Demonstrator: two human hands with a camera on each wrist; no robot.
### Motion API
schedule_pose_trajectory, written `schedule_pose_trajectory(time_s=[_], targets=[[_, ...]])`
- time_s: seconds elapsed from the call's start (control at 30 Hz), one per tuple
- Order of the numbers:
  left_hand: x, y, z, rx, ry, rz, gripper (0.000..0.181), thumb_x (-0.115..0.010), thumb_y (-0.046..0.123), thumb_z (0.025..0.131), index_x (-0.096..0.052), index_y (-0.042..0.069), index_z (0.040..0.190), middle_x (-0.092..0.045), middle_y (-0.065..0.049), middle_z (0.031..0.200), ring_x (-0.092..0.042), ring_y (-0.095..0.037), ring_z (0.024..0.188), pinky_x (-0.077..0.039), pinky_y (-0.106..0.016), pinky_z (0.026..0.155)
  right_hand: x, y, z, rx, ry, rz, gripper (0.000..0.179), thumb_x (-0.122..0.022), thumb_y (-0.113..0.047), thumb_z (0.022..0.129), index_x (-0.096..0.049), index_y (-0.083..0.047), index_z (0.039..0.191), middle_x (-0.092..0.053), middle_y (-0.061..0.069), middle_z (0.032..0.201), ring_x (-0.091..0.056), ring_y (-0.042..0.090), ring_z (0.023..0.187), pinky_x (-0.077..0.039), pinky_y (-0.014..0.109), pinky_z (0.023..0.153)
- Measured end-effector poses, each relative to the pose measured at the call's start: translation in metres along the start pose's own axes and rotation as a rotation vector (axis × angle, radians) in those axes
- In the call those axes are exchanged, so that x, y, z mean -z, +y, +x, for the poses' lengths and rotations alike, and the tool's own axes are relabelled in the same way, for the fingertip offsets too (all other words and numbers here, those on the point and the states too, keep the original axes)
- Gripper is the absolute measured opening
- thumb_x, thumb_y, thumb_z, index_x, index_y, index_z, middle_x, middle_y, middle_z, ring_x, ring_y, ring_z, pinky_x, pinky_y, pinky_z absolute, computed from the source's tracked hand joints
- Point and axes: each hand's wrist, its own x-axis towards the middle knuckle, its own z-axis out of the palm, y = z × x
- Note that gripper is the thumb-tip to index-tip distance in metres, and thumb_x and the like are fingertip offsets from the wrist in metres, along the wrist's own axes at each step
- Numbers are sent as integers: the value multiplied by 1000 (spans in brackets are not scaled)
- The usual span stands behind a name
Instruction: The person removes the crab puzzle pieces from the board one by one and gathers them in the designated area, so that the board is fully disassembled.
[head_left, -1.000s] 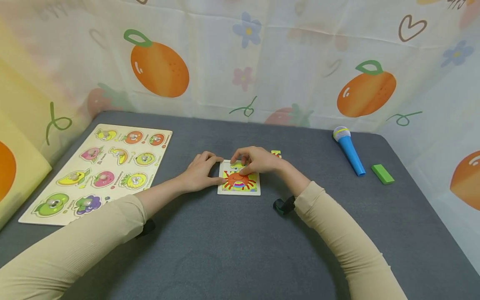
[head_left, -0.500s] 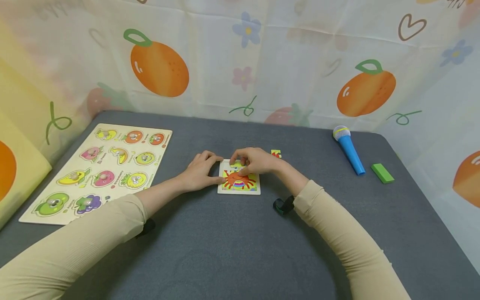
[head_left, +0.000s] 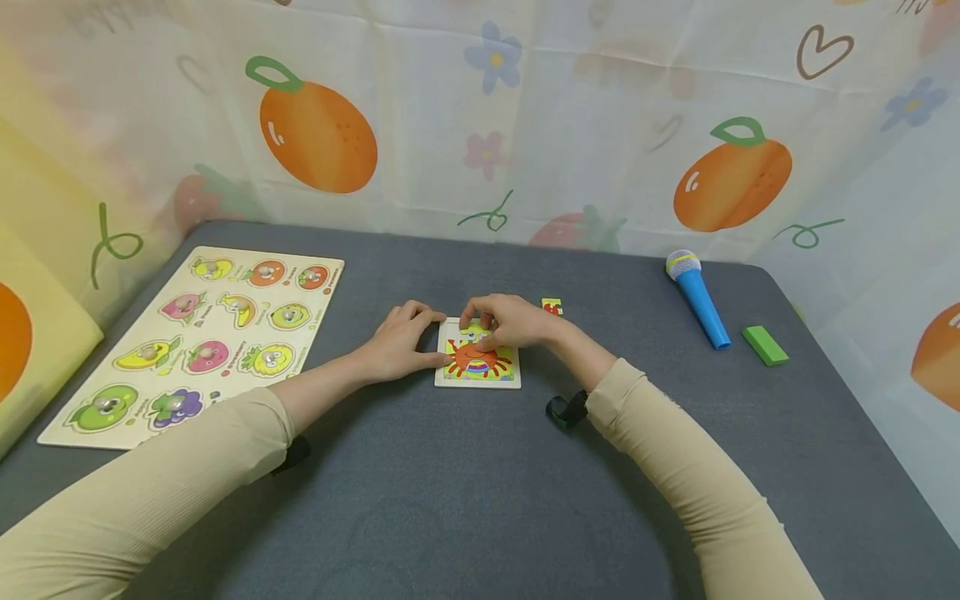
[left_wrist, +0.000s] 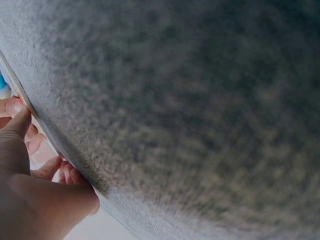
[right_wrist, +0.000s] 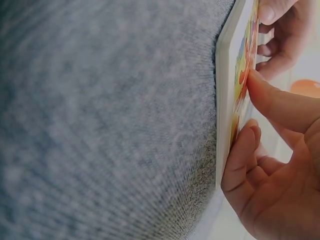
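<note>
A small square crab jigsaw puzzle [head_left: 480, 372] in a white frame lies on the grey table, its red crab facing up. My left hand [head_left: 401, 343] holds the frame's left side, thumb near the middle of that edge and fingers at the far left corner. Over the far right part is my right hand [head_left: 513, 321], thumb on the crab and curled fingers at the far edge, pinching a puzzle piece [head_left: 474, 332] with the crab's eyes. The right wrist view shows that thumb [right_wrist: 265, 95] touching the picture. One loose puzzle piece [head_left: 552, 306] lies beyond my right wrist.
A wooden fruit peg board [head_left: 225, 333] covers the table's left side. To the right lie a blue toy microphone [head_left: 701, 304] and a green block [head_left: 766, 345]. A printed curtain [head_left: 435, 150] stands behind the far table edge.
</note>
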Motion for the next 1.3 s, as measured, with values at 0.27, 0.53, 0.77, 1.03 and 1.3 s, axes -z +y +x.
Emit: schedule_pose_trajectory(time_s=[0.27, 0.53, 0.77, 1.03, 1.3], targets=[[1, 1, 0, 1, -6, -1, 67, -70, 36, 90, -47, 5, 145, -41, -22, 143, -39, -40, 127, -33, -58, 106, -1, -1, -2, -1, 13, -6, 33, -69, -17, 92, -61, -17, 124, -54, 13, 115, -49, 27, 105, -44, 37, 87], [1, 1, -1, 7, -8, -4, 67, -70, 36, 90, -47, 5, 145, -41, -21, 142, -39, -39, 126, -34, -58, 106, -2, -1, -1, 13, 15, -11, 33, -70, -18, 92, -62, -16, 123, -54, 14, 117, -49, 26, 102, -43, 36, 86], [0, 0, 0, 2, -2, 1, 67, -70, 37, 90, -47, 5, 144, -41, -22, 141, -39, -39, 126, -34, -58, 106, -1, -1, -1, 17, 15, -18, 32, -70, -18, 92, -61, -17, 122, -54, 13, 115, -48, 25, 103, -43, 35, 85], [-1, -1, 0, -6, 1, 6, 68, -71, 36, 89, -47, 4, 144, -42, -22, 141, -40, -39, 125, -34, -58, 105, -2, 0, 1, 13, 25, -4, 32, -71, -18, 91, -60, -18, 121, -53, 13, 116, -48, 26, 102, -43, 37, 86], [0, -1, 0, -8, 0, 1, 67, -70, 36, 90, -47, 5, 145, -41, -22, 141, -40, -39, 125, -35, -57, 105, -3, 0, 0, 10, 41, 26, 31, -72, -17, 90, -61, -18, 119, -49, 14, 123, -48, 26, 107, -44, 39, 91]])
